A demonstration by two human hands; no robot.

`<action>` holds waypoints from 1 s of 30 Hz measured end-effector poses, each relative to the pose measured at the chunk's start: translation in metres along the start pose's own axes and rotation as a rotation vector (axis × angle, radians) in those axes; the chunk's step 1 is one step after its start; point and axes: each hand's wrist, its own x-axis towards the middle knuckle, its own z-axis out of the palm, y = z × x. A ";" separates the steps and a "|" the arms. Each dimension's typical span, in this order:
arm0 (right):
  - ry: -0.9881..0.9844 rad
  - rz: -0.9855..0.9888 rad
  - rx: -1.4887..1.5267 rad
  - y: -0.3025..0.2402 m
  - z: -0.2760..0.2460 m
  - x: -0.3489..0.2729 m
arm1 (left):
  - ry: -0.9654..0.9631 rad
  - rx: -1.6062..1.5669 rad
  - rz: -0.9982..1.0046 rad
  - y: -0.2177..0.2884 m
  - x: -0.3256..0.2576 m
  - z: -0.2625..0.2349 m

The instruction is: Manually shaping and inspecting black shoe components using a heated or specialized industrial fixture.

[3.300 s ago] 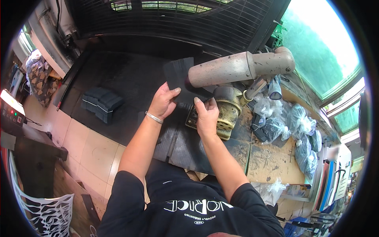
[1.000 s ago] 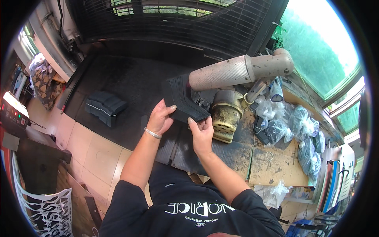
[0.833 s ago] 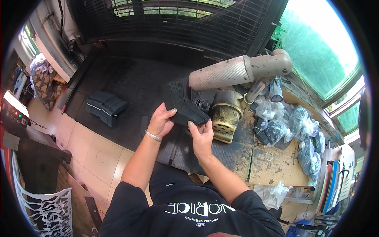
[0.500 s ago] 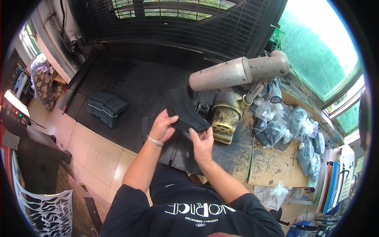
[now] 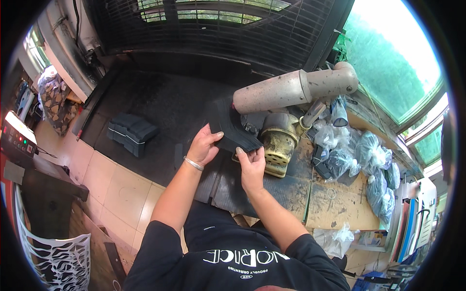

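Note:
A stack of thin, black, bent pieces (image 5: 237, 137) is held between my two hands, its far end close by the grey cylinder's end. My left hand (image 5: 206, 145) grips the stack's left edge, thumb on top. At the near right corner, my right hand (image 5: 252, 167) closes on the layers with thumb and fingers. Just right of the stack stands a worn, yellowish machine housing (image 5: 277, 140) with holes in its lower face. On the black bench to the left lies another black bundle (image 5: 132, 133), bound with a light band.
A thick grey cylinder (image 5: 272, 92) reaches over the bench from the right. Clear bags of dark pieces (image 5: 371, 155) pile up at the right. Stained cardboard (image 5: 340, 206) covers the near right, and a dark grille (image 5: 213, 36) stands behind. A control box (image 5: 19, 138) glows at far left.
The stack and both hands have shifted slightly away from me. Its layers look less fanned out, and its far end is nearer the cylinder. The bound bundle stays put.

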 end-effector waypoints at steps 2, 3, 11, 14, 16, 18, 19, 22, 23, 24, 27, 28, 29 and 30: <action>0.015 -0.018 0.017 0.003 -0.002 -0.006 | -0.025 0.002 -0.015 -0.004 -0.003 -0.002; 0.030 -0.037 0.034 0.004 -0.003 -0.008 | -0.024 0.001 -0.018 -0.007 -0.005 -0.002; 0.011 0.005 -0.007 0.002 -0.003 0.010 | -0.038 -0.012 -0.033 -0.001 0.014 -0.004; 0.030 0.019 -0.010 -0.006 -0.001 0.005 | -0.063 -0.002 -0.036 -0.006 0.015 -0.005; 0.058 0.042 -0.005 -0.004 -0.008 -0.003 | -0.052 -0.001 -0.062 -0.012 0.008 -0.004; 0.006 -0.036 -0.001 0.004 -0.024 -0.012 | -0.042 -0.034 -0.112 -0.020 -0.006 -0.002; 0.028 -0.010 -0.005 0.005 -0.032 -0.019 | -0.022 -0.043 -0.137 -0.025 -0.015 -0.004; -0.111 0.112 -0.029 -0.001 -0.059 -0.035 | -0.003 -0.116 -0.193 -0.042 -0.038 -0.019; -0.138 0.134 -0.056 0.001 -0.073 -0.038 | 0.012 -0.127 -0.227 -0.050 -0.045 -0.019; -0.141 0.163 -0.067 0.002 -0.086 -0.043 | -0.004 -0.100 -0.251 -0.057 -0.052 -0.019; -0.209 0.333 -0.164 0.006 -0.133 -0.058 | -0.011 -0.091 -0.326 -0.088 -0.073 -0.023; -0.243 0.360 -0.230 0.008 -0.148 -0.062 | -0.011 -0.099 -0.351 -0.101 -0.080 -0.026; -0.281 0.383 -0.297 0.008 -0.160 -0.064 | -0.010 -0.109 -0.373 -0.113 -0.087 -0.029; -0.261 0.392 -0.299 0.008 -0.171 -0.066 | 0.000 -0.080 -0.383 -0.125 -0.093 -0.032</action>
